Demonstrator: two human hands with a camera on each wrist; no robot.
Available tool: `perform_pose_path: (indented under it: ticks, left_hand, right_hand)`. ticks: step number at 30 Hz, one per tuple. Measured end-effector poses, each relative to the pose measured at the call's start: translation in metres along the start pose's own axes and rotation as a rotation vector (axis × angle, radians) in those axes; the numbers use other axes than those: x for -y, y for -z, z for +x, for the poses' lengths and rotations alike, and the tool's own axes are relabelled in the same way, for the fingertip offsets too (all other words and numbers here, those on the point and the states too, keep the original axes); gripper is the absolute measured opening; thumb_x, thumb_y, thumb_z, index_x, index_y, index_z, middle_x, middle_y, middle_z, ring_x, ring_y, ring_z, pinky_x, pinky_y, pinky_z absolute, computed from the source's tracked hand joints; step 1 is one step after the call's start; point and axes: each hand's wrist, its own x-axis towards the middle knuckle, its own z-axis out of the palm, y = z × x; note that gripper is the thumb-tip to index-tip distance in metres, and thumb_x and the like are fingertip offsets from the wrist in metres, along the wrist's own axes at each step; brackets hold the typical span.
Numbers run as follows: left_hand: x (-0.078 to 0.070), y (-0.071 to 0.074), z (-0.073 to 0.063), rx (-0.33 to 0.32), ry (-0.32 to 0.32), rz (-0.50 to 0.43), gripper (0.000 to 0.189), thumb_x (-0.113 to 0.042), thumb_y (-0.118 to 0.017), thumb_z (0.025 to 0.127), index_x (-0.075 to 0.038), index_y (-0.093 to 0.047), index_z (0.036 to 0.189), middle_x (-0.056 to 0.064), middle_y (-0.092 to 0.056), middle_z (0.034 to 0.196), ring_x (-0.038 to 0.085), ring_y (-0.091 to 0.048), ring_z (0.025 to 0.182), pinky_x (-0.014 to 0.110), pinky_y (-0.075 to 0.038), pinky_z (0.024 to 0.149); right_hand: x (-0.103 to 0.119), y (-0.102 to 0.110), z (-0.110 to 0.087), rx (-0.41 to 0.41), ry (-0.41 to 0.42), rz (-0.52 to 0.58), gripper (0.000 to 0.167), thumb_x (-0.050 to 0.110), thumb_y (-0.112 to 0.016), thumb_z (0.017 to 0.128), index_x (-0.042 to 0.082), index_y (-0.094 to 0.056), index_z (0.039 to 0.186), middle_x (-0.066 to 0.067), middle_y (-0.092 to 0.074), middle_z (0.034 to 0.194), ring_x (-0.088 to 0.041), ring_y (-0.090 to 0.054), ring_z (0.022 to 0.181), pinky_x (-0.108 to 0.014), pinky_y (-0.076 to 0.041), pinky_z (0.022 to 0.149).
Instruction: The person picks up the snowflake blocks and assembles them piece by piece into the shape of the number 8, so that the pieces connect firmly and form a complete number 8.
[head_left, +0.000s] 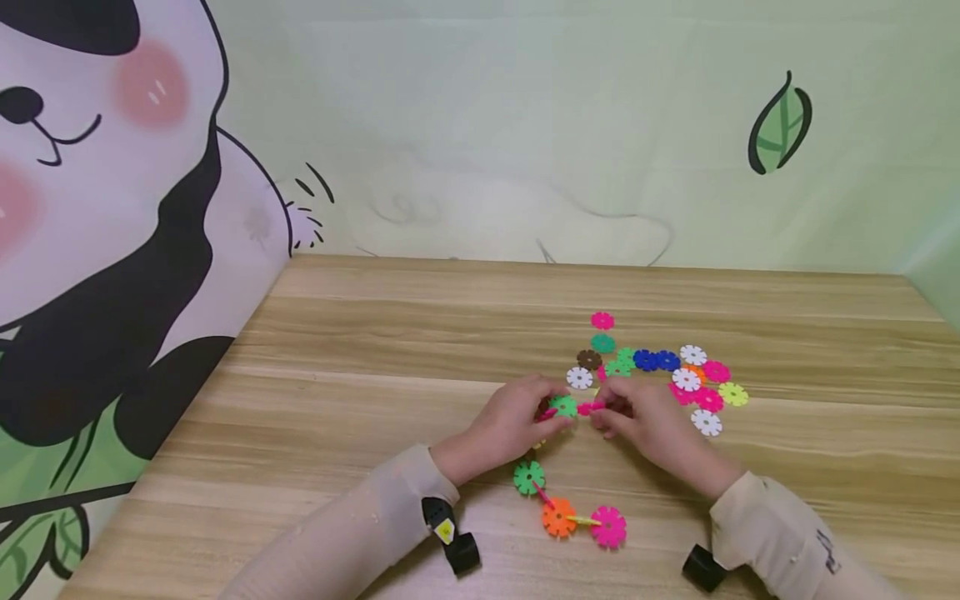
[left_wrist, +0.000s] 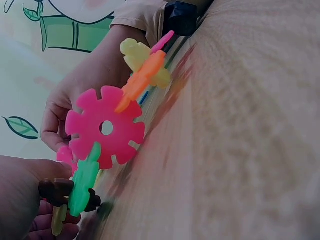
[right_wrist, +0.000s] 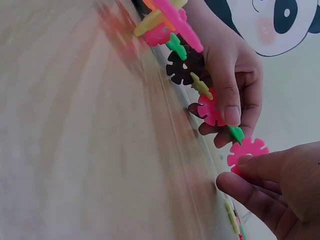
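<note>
My left hand grips a chain of slotted plastic snowflake discs, its thumb on a pink disc beside a green disc. Thumb and fingers of my right hand pinch another pink disc by its edge, against that green one. From the left hand the chain runs down toward me through a green disc and an orange disc to a pink end disc. A brown disc in it shows in the right wrist view. Neighbouring discs are slotted together at angles.
Beyond the right hand lie several loose discs on the wooden table: blue, white, yellow and teal among them. Behind stands a pale wall with a painted panda at left.
</note>
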Motion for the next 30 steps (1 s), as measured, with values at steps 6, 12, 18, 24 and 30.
perform_pose_path:
  ticks: [6, 12, 18, 24, 30]
  left_hand:
    - [-0.0007, 0.0008, 0.0001, 0.004, -0.004, 0.010, 0.036, -0.024, -0.071, 0.088, -0.007, -0.066, 0.119, 0.004, -0.064, 0.092, 0.011, -0.050, 0.077, 0.021, -0.042, 0.068]
    - [-0.0010, 0.0007, -0.0007, 0.003, -0.019, 0.013, 0.036, -0.024, -0.071, 0.088, -0.007, -0.066, 0.118, 0.006, -0.067, 0.102, 0.014, -0.055, 0.082, 0.025, -0.047, 0.075]
    - [-0.0021, -0.0003, -0.0017, 0.004, -0.038, 0.034, 0.035, -0.025, -0.070, 0.088, -0.004, -0.067, 0.115, 0.008, -0.069, 0.108, 0.016, -0.061, 0.089, 0.029, -0.051, 0.082]
    - [-0.0037, -0.0018, -0.0006, -0.001, 0.005, 0.026, 0.034, -0.027, -0.071, 0.087, -0.006, -0.068, 0.113, 0.006, -0.069, 0.105, 0.013, -0.059, 0.086, 0.024, -0.050, 0.079]
    - [-0.0043, -0.0015, 0.0000, -0.015, 0.073, -0.003, 0.032, -0.029, -0.071, 0.087, -0.009, -0.068, 0.111, -0.001, -0.064, 0.087, 0.009, -0.049, 0.074, 0.019, -0.040, 0.065]
  right_hand:
    - [-0.0004, -0.0004, -0.0006, 0.004, -0.001, 0.036, 0.008, 0.003, -0.066, 0.087, 0.008, -0.061, 0.084, 0.000, -0.068, 0.075, -0.002, -0.061, 0.065, -0.019, -0.054, 0.063]
    - [0.0029, -0.0004, -0.0010, 0.015, -0.011, 0.049, 0.006, 0.005, -0.066, 0.088, 0.008, -0.062, 0.085, 0.001, -0.069, 0.076, -0.003, -0.062, 0.066, -0.020, -0.054, 0.065]
    - [0.0022, -0.0054, -0.0013, -0.004, 0.006, 0.127, 0.004, 0.004, -0.068, 0.086, 0.006, -0.064, 0.084, -0.002, -0.071, 0.077, -0.004, -0.065, 0.068, -0.020, -0.056, 0.066]
    - [-0.0003, -0.0091, 0.0002, -0.032, -0.004, 0.150, 0.004, 0.002, -0.068, 0.086, 0.004, -0.064, 0.088, -0.003, -0.071, 0.080, -0.004, -0.066, 0.070, -0.019, -0.056, 0.068]
    - [-0.0034, -0.0084, 0.0050, -0.045, -0.028, 0.201, 0.009, -0.001, -0.065, 0.087, 0.001, -0.063, 0.096, -0.010, -0.071, 0.087, -0.012, -0.069, 0.077, -0.019, -0.056, 0.071]
